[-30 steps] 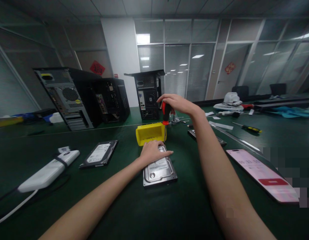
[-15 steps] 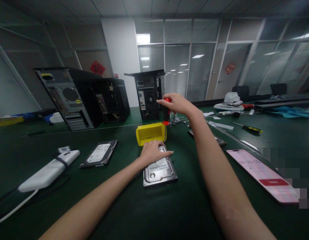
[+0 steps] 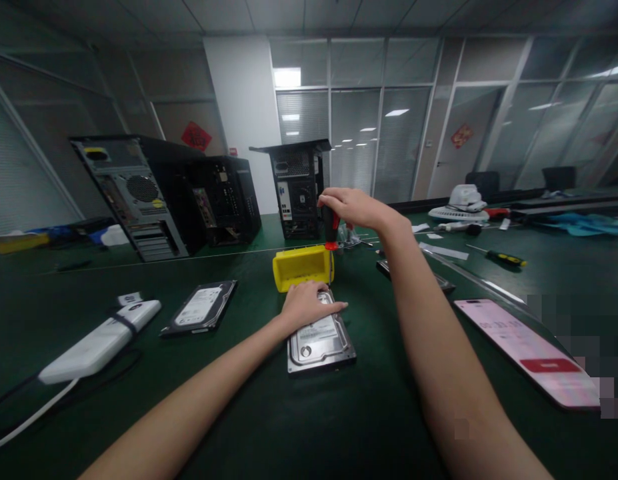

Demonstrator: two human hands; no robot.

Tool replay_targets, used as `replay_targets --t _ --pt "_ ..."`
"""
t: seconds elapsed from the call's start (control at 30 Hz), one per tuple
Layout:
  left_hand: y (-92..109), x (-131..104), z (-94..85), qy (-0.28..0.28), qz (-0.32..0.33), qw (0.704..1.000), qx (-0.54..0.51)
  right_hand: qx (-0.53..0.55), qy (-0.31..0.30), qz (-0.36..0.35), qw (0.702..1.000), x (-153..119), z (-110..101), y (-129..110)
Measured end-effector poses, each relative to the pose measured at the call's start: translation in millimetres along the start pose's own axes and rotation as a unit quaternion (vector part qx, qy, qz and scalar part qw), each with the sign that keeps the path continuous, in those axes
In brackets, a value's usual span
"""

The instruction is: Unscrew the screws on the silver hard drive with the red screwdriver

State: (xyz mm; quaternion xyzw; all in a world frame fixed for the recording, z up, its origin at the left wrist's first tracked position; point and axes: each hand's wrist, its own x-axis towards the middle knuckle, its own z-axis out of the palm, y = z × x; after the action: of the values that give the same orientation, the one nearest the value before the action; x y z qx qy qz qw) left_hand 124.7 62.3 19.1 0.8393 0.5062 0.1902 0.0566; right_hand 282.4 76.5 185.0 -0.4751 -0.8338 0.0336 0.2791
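Note:
A silver hard drive [image 3: 321, 343] lies flat on the green table in front of me. My left hand [image 3: 306, 305] presses over its far half, thumb stretched across the label and fingers over the left side. Above the drive's far edge, my right hand [image 3: 346, 203] is wrapped over the top of a red and black screwdriver [image 3: 331, 230]. The screwdriver stands upright, its shaft reaching down to the drive's far end; my left fingers partly hide the tip. Just behind the drive is a yellow plastic bin [image 3: 303, 268] with small pieces in it.
On the left are another hard drive [image 3: 201, 307] and a white power strip [image 3: 101, 343]. Computer cases [image 3: 299, 190] stand at the back. To the right lie a phone [image 3: 529, 353], a partly covered drive [image 3: 441, 283] and a yellow-black screwdriver [image 3: 506, 259].
My right hand has turned on the screwdriver handle, its wrist shifting slightly to the right and the fingers curling closer over the top. My left hand and the drive stay in place.

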Motion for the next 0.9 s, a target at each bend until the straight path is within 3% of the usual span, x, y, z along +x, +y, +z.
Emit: replay_targets --t 0.17,0.4,0.57,0.67,0.8,0.9 --pt "0.6 -0.6 -0.8 0.003 0.003 1.0 -0.001 0.016 0.001 -0.012 1.0 -1.0 -0.5 0.1" --pt "0.8 -1.1 -0.1 0.004 0.0 1.0 0.009 -0.109 0.065 0.022 0.992 1.2 2.1 3.2" --pt "-0.1 -0.6 0.7 0.008 0.006 1.0 0.003 -0.13 0.094 0.057 0.985 1.8 5.3 7.5" --pt "-0.5 -0.5 0.6 0.008 0.005 1.0 0.003 -0.105 0.057 0.067 0.991 -0.1 2.3 9.0" --pt "-0.1 -0.6 -0.3 0.005 0.004 1.0 0.0 0.015 -0.013 0.053 0.998 -3.3 -2.3 8.9" --pt "0.5 -0.8 -1.3 0.0 0.003 1.0 -0.001 0.084 -0.032 0.035 0.995 -4.8 -2.3 8.3"
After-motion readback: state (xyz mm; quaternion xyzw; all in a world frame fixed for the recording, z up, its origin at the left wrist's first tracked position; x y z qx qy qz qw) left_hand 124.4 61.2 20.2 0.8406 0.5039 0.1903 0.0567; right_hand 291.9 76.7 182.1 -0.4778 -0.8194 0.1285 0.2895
